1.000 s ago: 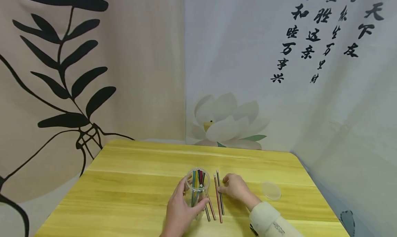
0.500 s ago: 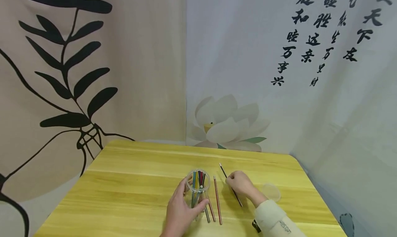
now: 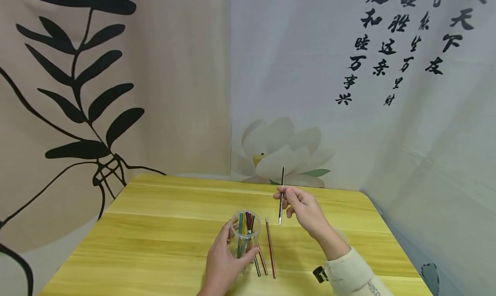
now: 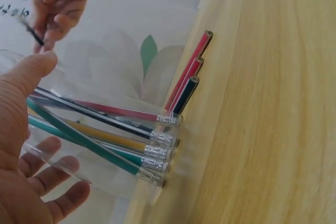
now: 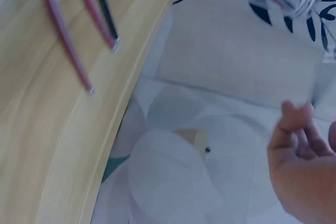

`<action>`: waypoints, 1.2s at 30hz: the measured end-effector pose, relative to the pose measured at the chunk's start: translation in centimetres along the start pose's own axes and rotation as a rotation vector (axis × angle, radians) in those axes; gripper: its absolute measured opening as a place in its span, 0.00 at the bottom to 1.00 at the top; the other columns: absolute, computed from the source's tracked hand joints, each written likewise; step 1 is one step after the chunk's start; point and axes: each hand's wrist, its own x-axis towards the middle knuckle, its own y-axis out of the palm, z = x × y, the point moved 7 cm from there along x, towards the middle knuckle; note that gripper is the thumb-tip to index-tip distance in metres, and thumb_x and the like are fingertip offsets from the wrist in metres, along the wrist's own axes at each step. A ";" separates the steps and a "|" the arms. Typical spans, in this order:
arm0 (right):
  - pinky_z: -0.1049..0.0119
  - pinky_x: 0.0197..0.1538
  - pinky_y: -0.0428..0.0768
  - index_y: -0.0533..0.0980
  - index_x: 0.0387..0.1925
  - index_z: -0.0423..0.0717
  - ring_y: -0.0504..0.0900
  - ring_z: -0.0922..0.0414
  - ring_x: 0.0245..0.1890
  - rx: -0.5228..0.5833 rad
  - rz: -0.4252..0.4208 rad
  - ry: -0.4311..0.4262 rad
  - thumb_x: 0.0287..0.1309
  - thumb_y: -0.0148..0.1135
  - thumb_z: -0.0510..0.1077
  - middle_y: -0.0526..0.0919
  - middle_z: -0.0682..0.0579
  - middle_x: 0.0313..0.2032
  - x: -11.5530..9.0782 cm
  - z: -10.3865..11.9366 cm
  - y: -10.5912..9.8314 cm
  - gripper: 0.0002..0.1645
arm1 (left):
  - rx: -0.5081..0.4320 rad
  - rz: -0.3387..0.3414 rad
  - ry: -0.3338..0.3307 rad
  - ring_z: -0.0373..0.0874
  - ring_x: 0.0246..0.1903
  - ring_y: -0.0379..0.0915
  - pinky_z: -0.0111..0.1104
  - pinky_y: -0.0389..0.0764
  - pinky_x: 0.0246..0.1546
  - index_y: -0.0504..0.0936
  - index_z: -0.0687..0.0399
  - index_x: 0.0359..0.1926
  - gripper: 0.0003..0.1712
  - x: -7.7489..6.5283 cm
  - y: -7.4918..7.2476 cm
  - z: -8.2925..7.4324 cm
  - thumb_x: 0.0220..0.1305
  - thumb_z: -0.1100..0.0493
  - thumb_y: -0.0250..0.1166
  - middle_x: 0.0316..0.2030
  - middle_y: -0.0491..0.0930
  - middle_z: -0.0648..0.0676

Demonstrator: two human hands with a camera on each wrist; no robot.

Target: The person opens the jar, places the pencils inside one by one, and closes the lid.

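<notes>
In the head view my left hand grips a clear round jar standing on the table. Several pencils lean inside it, green, yellow, black and red, with their eraser ends at the bottom in the left wrist view. My right hand pinches a black pencil between thumb and fingers, above the table and right of the jar. That pencil stands nearly upright, its silver end down. A red pencil lies right of the jar. Closer to it lie another red pencil and a dark pencil.
The wooden table reaches back to a printed curtain. A small black object shows beside the right cuff. The right forearm hides nearly all of a clear round disc on the table.
My right hand has lifted the black pencil off the table, away from the red one, and turned it upright. My left hand stays on the jar.
</notes>
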 end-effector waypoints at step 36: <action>0.67 0.44 0.90 0.83 0.51 0.39 0.89 0.62 0.38 -0.038 0.167 -0.322 0.76 0.64 0.44 0.92 0.41 0.44 -2.9 5.6 8.2 0.12 | 0.006 -0.022 0.038 0.48 0.57 0.80 0.53 0.84 0.57 0.70 0.39 0.75 0.55 0.0 -0.1 -0.3 0.49 0.35 0.85 0.58 0.83 0.48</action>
